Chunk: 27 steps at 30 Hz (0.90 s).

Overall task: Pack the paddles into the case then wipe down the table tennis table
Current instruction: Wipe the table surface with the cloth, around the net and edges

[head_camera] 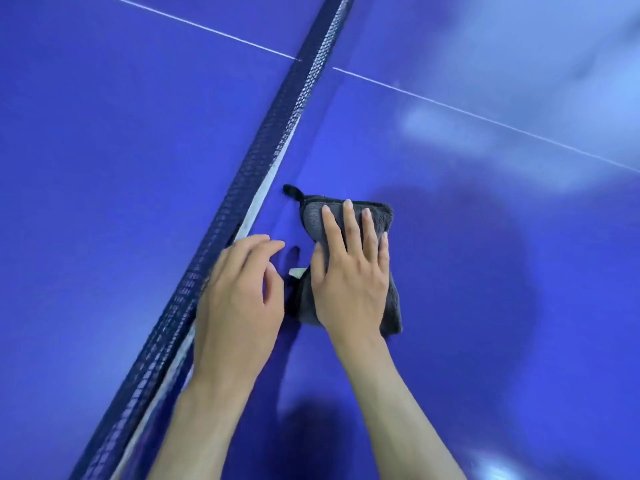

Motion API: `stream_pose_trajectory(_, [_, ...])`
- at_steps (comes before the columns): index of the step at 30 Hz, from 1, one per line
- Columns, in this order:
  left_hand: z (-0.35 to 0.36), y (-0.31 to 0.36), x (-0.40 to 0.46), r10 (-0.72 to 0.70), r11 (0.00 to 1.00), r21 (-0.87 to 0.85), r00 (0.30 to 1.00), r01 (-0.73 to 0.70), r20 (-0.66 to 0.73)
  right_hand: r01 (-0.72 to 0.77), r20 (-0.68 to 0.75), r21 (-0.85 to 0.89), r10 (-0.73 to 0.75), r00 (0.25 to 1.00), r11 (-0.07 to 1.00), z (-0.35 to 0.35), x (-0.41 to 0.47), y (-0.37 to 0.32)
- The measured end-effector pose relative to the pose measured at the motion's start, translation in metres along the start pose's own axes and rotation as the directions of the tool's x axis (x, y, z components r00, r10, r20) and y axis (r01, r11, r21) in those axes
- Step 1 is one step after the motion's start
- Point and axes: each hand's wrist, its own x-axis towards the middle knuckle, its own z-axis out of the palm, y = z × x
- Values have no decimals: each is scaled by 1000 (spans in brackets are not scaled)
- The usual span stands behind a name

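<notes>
No readable text; white tag on cloth illegible.

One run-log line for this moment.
phase: wiping | right hand: flat on grey cloth | left hand: beside net | surface: blue table

Both bare forearms reach forward side by side. The right hand lies flat, palm down, fingers straight and slightly spread. The left hand hovers beside it, fingers loosely curled, holding nothing.
</notes>
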Motion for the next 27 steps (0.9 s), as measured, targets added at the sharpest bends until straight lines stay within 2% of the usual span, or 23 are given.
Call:
stream_pose_trajectory(11, [103, 129, -55, 160, 987, 9, 980, -162, 121, -176, -65, 5, 176, 982, 984, -66, -26, 197])
stream_pose_trajectory(21, [198, 267, -121, 292, 956, -42, 929, -290, 226, -355, -104, -35, 350, 931, 934, -140, -98, 400])
stream_pose_trajectory(27, [232, 315, -144, 359, 930, -35, 888, -365, 287, -413, -102, -53, 407, 908, 909, -174, -144, 477])
